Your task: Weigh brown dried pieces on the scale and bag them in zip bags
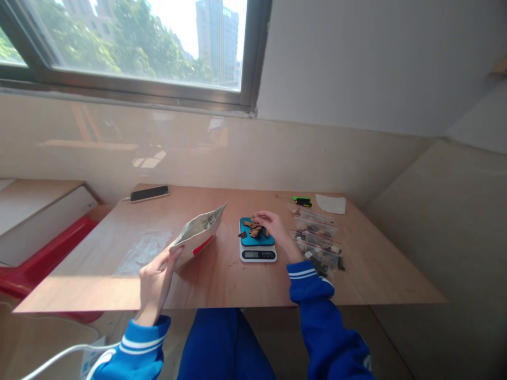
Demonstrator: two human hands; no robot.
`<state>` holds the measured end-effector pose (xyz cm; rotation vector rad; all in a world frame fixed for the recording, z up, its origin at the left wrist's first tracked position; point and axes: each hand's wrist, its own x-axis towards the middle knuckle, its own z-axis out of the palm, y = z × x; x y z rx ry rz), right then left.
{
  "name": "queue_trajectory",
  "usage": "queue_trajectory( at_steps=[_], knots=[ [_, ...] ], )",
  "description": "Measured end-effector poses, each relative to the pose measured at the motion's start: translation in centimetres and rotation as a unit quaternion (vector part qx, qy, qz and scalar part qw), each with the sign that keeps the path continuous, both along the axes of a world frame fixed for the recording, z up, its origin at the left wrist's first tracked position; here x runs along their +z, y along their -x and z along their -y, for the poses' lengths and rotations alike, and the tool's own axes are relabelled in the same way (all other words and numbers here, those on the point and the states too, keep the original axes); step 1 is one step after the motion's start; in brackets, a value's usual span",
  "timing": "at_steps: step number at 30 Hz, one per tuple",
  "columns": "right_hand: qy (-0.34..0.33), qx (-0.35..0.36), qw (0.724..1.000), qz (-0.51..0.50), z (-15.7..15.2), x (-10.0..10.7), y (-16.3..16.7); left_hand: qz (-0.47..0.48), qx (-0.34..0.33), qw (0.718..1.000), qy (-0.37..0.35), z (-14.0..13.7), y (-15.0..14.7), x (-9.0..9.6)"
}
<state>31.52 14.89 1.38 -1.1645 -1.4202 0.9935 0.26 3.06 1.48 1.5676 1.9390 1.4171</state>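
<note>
My left hand grips the lower left corner of a paper pouch, its foil-lined mouth gaping upward and a red patch on its side. Over a small digital kitchen scale with a blue top, my right hand pinches a brown dried piece. More brown dried pieces lie heaped on the scale beneath my fingers. One dark flat piece sticks out past the scale's left edge. The digits on the display are too small to read.
Several zip bags with dark and pale pieces lie right of the scale. Behind them are screwdrivers and white paper. Clear plastic bags lie at left, a phone at the back left. A red stool stands beside the table.
</note>
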Motion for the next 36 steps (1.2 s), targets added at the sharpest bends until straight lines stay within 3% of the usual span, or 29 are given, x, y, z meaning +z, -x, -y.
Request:
queue_trajectory(
  at_steps=[4, 10, 14, 19, 23, 29, 33, 36],
  knots=[
    [0.016, 0.034, 0.998, 0.043, -1.8, -2.2, 0.6, 0.023, 0.003, 1.0, 0.017, -0.1, 0.0, 0.2],
    [0.011, 0.034, 0.997, 0.064, -1.8, -1.9, 0.3, 0.038, 0.005, 0.999, 0.026, 0.0, -0.3, 0.3],
    [-0.015, -0.009, 0.998, 0.058, 0.2, -2.0, -1.3, 0.047, 0.016, 0.998, 0.033, 0.0, -0.4, 0.5],
    [-0.021, -0.064, 0.994, 0.08, 3.0, -4.1, -2.9, 0.058, 0.041, 0.996, 0.059, -0.4, -0.5, 0.6],
    [-0.042, -0.076, 0.987, 0.136, 3.3, -5.4, -2.8, 0.056, 0.035, 0.996, 0.055, -0.8, -0.5, 0.6],
    [-0.095, -0.116, 0.98, 0.129, 3.6, -4.6, -2.7, 0.063, 0.037, 0.996, 0.058, -0.6, -0.6, 0.5],
    [-0.063, -0.156, 0.98, 0.103, 6.1, -4.1, -3.5, 0.062, 0.05, 0.994, 0.073, -0.6, -0.9, 0.8],
    [-0.029, -0.192, 0.977, 0.082, 8.8, -4.8, -4.1, 0.057, 0.07, 0.994, 0.062, -1.1, -1.0, 0.9]
  ],
)
